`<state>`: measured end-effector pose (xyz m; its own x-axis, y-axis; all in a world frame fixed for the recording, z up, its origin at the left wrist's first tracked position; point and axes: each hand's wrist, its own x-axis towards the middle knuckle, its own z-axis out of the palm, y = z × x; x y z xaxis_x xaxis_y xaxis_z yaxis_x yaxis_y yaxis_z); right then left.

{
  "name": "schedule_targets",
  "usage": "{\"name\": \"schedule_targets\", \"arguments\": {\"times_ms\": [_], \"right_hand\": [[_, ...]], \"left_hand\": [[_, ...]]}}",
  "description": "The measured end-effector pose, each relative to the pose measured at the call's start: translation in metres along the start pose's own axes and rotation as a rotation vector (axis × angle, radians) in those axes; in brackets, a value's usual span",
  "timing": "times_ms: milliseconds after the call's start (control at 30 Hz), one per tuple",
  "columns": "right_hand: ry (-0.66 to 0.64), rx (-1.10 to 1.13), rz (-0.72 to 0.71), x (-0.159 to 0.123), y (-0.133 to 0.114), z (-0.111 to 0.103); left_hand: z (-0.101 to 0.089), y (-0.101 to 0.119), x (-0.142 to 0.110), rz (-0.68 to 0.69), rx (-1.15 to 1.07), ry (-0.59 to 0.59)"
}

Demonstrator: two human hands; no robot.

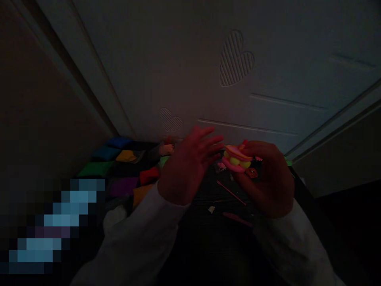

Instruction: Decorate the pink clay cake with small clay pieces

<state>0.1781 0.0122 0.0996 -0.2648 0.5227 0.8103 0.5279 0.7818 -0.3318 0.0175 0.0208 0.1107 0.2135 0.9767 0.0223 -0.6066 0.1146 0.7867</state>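
Note:
Between the thumb and fingers of my right hand (272,178) is a small clay macaron (236,159), with pink layers above and below several yellow balls. A bit of red shows on its top. My left hand (193,163) is raised to the left of it, fingers spread and holding nothing. Beneath the hands, a thin pink modelling stick (231,192) lies on the dark table (205,238). Closer to me are a pink clay knife (237,218) and a small whitish scrap (211,209). The picture is very dark.
Soft clay packets lie at the left, among them a green packet (97,169), a purple packet (123,186) and a red packet (149,174). Behind the table stands a pale panel (178,59) with raised hearts. Small pink pieces lie near my right hand.

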Motion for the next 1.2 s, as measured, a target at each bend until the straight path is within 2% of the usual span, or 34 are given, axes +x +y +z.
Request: {"name": "schedule_targets", "arguments": {"times_ms": [67,100,167,233,333,500,667,800,900,1033,1200], "right_hand": [[0.008,-0.007,-0.034,0.0,-0.001,0.006],[-0.004,-0.019,-0.055,0.0,-0.001,0.009],[-0.048,-0.036,-0.096,0.0,-0.002,0.015],[-0.106,-0.041,-0.109,0.0,-0.004,0.019],[-0.186,-0.02,-0.107,0.0,-0.005,0.02],[-0.196,0.024,-0.113,0.001,-0.007,0.018],[-0.151,-0.007,-0.093,0.0,-0.005,0.02],[-0.185,-0.059,-0.067,0.0,-0.004,0.02],[-0.248,-0.051,-0.046,0.0,-0.007,0.016],[-0.319,-0.036,-0.032,0.001,-0.012,0.012],[-0.281,0.002,-0.057,0.001,-0.013,0.013]], "left_hand": [[0.008,-0.011,0.002,-0.229,-0.319,-0.009],[0.011,-0.015,0.001,-0.273,-0.43,0.014],[0.016,-0.022,0.0,-0.303,-0.585,0.056],[0.017,-0.024,-0.002,-0.307,-0.648,0.119],[0.014,-0.02,-0.003,-0.249,-0.638,0.136],[0.012,-0.014,-0.002,-0.171,-0.65,0.149],[0.02,-0.018,-0.003,-0.231,-0.648,0.235],[0.023,-0.021,-0.003,-0.274,-0.665,0.297],[0.018,-0.02,-0.002,-0.246,-0.645,0.265],[0.01,-0.02,-0.002,-0.143,-0.649,0.176],[0.004,-0.02,-0.003,-0.096,-0.649,0.124]]}}
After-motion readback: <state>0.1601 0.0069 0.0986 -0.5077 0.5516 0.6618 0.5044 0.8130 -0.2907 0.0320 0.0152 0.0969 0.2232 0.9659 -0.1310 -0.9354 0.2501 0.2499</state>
